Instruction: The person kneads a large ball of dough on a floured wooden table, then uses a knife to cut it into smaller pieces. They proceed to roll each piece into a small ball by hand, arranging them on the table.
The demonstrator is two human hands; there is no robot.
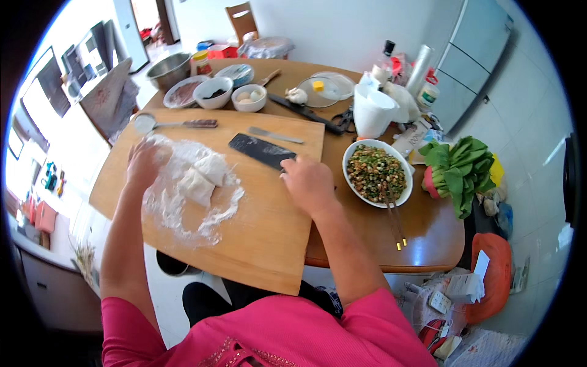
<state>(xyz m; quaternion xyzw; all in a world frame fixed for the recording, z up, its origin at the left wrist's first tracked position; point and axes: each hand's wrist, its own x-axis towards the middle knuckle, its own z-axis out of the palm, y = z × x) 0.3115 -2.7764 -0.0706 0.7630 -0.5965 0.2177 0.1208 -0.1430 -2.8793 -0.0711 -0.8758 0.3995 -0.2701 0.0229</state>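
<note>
My right hand (311,183) is closed around the handle of a black-bladed cleaver (259,150), whose flour-dusted blade lies over the wooden board (268,215). Most of the handle is hidden in the fist. At the left of the board, my left hand (144,160) is at the edge of the white flour (165,213), its fingertips blurred. Whether it holds anything is unclear. Between the hands, floury pieces of dough (199,183) sit in the flour. A metal spatula-like blade (275,135) rests just beyond the cleaver.
Across the board's far left lies a strainer ladle (146,123). Right of the board stands a white bowl of chopped filling (376,172) with chopsticks (394,225) jutting over its near rim. Leafy greens (463,169) lie at the table's right edge. Several bowls, including one of eggs (249,98), line the back.
</note>
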